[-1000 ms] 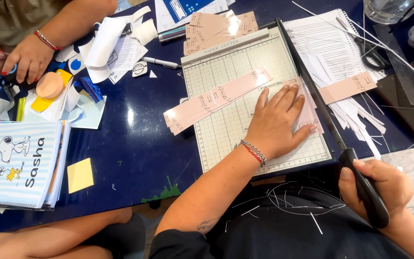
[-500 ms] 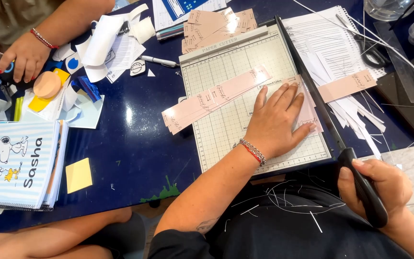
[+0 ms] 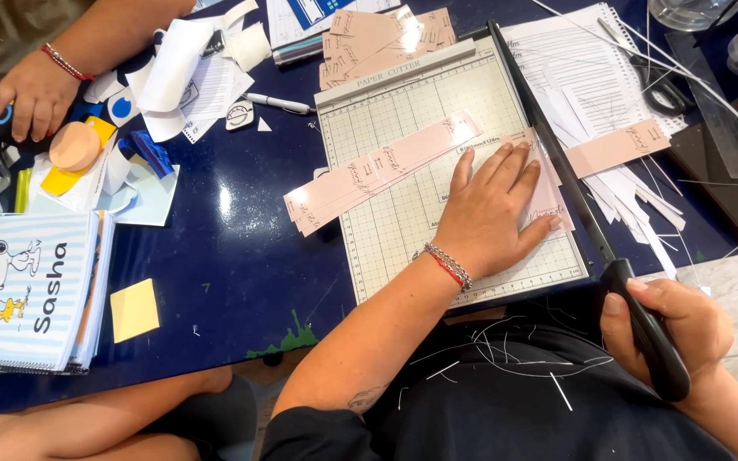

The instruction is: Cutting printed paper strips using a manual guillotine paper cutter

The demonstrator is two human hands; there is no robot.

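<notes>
A grey gridded paper cutter (image 3: 403, 213) lies on the dark blue table. My left hand (image 3: 493, 213) presses flat on a pink printed card sheet (image 3: 550, 192) at the cutter's right edge, beside the blade arm. My right hand (image 3: 672, 329) is closed around the black handle of the blade arm (image 3: 557, 154), which lies down along the cutting edge. A long pink strip (image 3: 377, 171) rests diagonally across the grid, left of my left hand. A cut pink piece (image 3: 617, 147) lies just right of the blade.
White and pink offcuts (image 3: 634, 201) pile up right of the cutter. More pink cards (image 3: 382, 38) lie behind it. Another person's hand (image 3: 32, 90) rests at top left among paper scraps. A striped notebook (image 3: 23, 290), yellow sticky note (image 3: 134, 309) and pen (image 3: 279, 103) lie left.
The view has shifted slightly. My left hand stays pressed on the pink sheet and my right hand keeps its grip on the lowered blade handle.
</notes>
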